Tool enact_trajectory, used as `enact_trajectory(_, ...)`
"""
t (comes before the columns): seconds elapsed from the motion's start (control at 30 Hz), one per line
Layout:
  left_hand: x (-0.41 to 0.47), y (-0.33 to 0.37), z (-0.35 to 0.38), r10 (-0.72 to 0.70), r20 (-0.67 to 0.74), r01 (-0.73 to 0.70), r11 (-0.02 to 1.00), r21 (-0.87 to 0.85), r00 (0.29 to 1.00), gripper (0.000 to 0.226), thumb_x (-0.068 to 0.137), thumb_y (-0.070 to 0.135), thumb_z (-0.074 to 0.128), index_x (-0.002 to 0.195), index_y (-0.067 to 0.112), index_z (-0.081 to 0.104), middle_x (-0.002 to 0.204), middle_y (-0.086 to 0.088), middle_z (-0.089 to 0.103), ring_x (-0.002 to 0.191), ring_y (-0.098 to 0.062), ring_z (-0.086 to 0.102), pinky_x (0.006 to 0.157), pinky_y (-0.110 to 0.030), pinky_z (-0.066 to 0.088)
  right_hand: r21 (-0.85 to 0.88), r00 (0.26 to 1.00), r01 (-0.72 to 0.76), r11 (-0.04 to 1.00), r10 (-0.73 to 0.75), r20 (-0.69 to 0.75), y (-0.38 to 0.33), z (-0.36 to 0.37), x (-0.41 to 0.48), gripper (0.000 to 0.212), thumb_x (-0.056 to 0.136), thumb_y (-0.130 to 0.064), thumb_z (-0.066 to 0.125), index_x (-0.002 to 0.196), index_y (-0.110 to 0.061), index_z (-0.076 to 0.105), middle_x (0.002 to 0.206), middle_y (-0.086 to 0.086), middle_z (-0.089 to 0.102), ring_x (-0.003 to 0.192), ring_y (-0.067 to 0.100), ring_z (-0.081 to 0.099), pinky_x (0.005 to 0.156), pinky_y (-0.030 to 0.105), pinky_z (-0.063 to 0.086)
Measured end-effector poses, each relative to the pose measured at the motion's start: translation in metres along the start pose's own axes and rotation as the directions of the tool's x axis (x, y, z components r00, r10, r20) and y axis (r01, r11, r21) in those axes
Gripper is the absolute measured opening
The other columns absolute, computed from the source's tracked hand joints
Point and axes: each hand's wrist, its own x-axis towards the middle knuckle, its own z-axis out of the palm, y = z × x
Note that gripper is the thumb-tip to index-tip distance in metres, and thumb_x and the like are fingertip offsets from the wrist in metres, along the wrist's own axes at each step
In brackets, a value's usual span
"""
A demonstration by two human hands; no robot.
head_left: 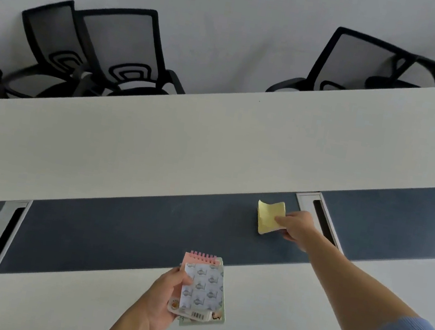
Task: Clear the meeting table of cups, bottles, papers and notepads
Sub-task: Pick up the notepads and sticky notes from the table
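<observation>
- Our right hand [296,226] has its fingers [279,219] pinching the pad [268,215] by its right edge, on the bench [157,141] mid-strip; pad lies left of the hand.
- Meanwhile our left hand [160,302] grips the notepads [204,288], nearer us.

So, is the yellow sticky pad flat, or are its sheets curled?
Curled. The yellow sticky pad has its top sheets bent upward at the far edge, while the right hand pinches its right side.

Left hand [157,302] partly behind notepads [204,288]
</observation>
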Motion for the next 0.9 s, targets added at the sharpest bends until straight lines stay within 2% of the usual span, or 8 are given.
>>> enact_trajectory(0.1, -0.017, 0.007, 0.002, 0.026, -0.006, -0.026, 1.000, -0.008, 1.000, 0.042, 0.090, 0.007, 0.045, 0.132, 0.005, 0.050, 0.115, -0.023, 0.069, 0.104, -0.042, 0.067, 0.076, -0.051, 0.055, 0.053, 0.992, 0.096, 0.994, -0.100, 0.079, -0.005, -0.004, -0.045, 0.008, 0.088, -0.016, 0.068, 0.093, -0.012, 0.067, 0.103, 0.015, 0.066, 0.086, 0.023, 0.060, 0.077, 0.037, 0.054)
enact_trajectory(0.17, -0.024, 0.013, 0.006, 0.049, -0.008, -0.049, 0.999, -0.004, 0.999, 0.042, 0.091, 0.007, 0.045, 0.133, 0.004, 0.049, 0.116, -0.023, 0.069, 0.105, -0.042, 0.066, 0.079, -0.051, 0.054, 0.182, 0.973, 0.138, 0.974, -0.168, 0.159, -0.012, -0.015, -0.081, 0.010, 0.090, -0.016, 0.060, 0.097, -0.010, 0.065, 0.105, 0.016, 0.066, 0.092, 0.028, 0.065, 0.081, 0.040, 0.057)
enact_trajectory(0.27, -0.045, 0.015, 0.021, 0.096, 0.018, -0.096, 0.995, -0.014, 0.995, 0.042, 0.091, 0.008, 0.047, 0.133, 0.005, 0.050, 0.117, -0.021, 0.069, 0.108, -0.040, 0.066, 0.086, -0.051, 0.053, 0.353, 0.893, 0.153, 0.923, -0.282, 0.351, -0.016, -0.036, -0.151, 0.012, 0.091, -0.010, 0.055, 0.102, -0.007, 0.061, 0.096, 0.013, 0.062, 0.084, 0.026, 0.065, 0.069, 0.036, 0.057)
enact_trajectory(0.4, -0.064, 0.009, 0.052, 0.121, 0.076, -0.120, 0.993, -0.010, 0.990, 0.041, 0.090, 0.009, 0.046, 0.129, 0.006, 0.057, 0.116, -0.022, 0.069, 0.099, -0.038, 0.068, 0.079, -0.046, 0.055, 0.236, 0.746, 0.210, 0.949, -0.311, 0.589, 0.002, -0.046, -0.233, 0.029, 0.079, -0.013, 0.066, 0.108, -0.011, 0.066, 0.093, 0.004, 0.068, 0.085, 0.019, 0.067, 0.067, 0.028, 0.055)
enact_trajectory(0.53, -0.082, -0.006, 0.089, 0.135, 0.175, -0.140, 0.990, 0.019, 0.975, 0.037, 0.090, 0.016, 0.044, 0.115, 0.013, 0.071, 0.112, -0.020, 0.070, 0.090, -0.033, 0.066, 0.083, -0.044, 0.051, -0.013, 0.834, 0.478, 0.878, -0.449, 0.321, 0.026, -0.051, -0.279, 0.027, 0.084, -0.008, 0.074, 0.106, -0.019, 0.065, 0.100, 0.000, 0.067, 0.088, 0.016, 0.066, 0.068, 0.028, 0.059)
enact_trajectory(0.63, -0.093, -0.023, 0.118, 0.124, 0.237, -0.142, 0.988, 0.060, 0.963, 0.037, 0.089, 0.019, 0.043, 0.110, 0.016, 0.073, 0.107, -0.018, 0.071, 0.086, -0.031, 0.067, 0.080, -0.041, 0.052, -0.198, 0.835, 0.547, 0.813, -0.546, 0.067, 0.048, -0.073, -0.301, 0.033, 0.080, -0.018, 0.079, 0.106, -0.030, 0.062, 0.094, -0.009, 0.065, 0.084, 0.012, 0.063, 0.072, 0.026, 0.058)
enact_trajectory(0.77, -0.101, -0.045, 0.154, 0.085, 0.354, -0.139, 0.982, 0.129, 0.931, 0.039, 0.086, 0.029, 0.049, 0.116, 0.017, 0.070, 0.112, -0.020, 0.069, 0.091, -0.031, 0.067, 0.081, -0.039, 0.052, -0.200, 0.856, 0.496, 0.845, -0.515, -0.052, 0.074, -0.102, -0.319, 0.039, 0.078, -0.023, 0.082, 0.107, -0.034, 0.057, 0.096, -0.012, 0.061, 0.083, 0.012, 0.062, 0.061, 0.018, 0.054)
enact_trajectory(0.9, -0.104, -0.070, 0.195, 0.046, 0.472, -0.159, 0.967, 0.201, 0.880, 0.046, 0.082, 0.028, 0.058, 0.127, 0.018, 0.064, 0.124, -0.024, 0.063, 0.104, -0.036, 0.063, 0.088, -0.043, 0.051, 0.029, 0.905, 0.415, 0.909, -0.410, -0.117, 0.109, -0.148, -0.337, 0.038, 0.078, -0.004, 0.078, 0.107, -0.022, 0.062, 0.101, -0.001, 0.061, 0.072, 0.014, 0.063, 0.061, 0.028, 0.059)
